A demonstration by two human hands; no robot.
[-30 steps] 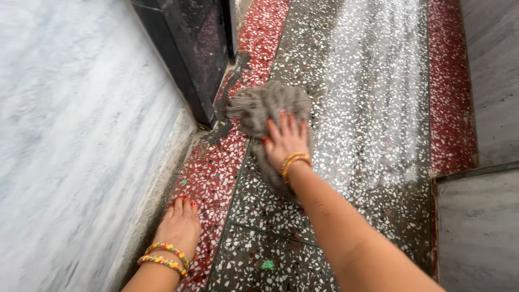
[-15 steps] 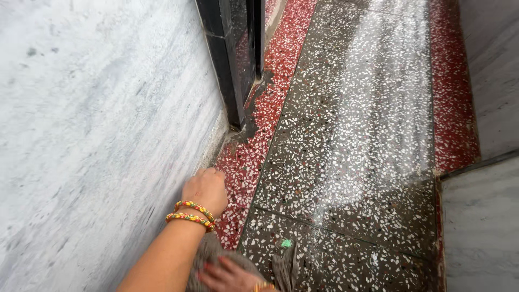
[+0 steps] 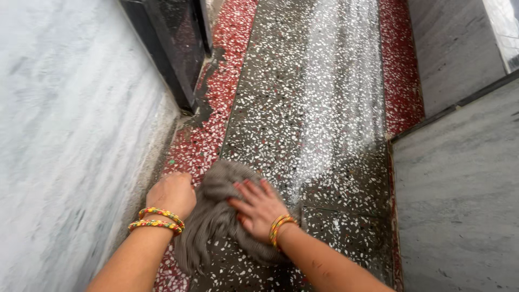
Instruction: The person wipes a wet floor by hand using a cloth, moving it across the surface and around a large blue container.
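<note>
Right hand [image 3: 258,208] lies flat, fingers spread, on the grey cloth [image 3: 216,216] bunched on the wet floor [image 3: 303,108]; left hand [image 3: 172,193], curled, rests beside it. Keep pressure even, covering the red strip [image 3: 200,146] along the wall [image 3: 65,135]

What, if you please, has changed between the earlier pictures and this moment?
The grey cloth has come back from beside the dark doorframe to near the person. The right hand stays flat on it; the left hand, earlier flat on the red border, is now closed against the cloth's edge. The wet terrazzo floor is unchanged.
</note>
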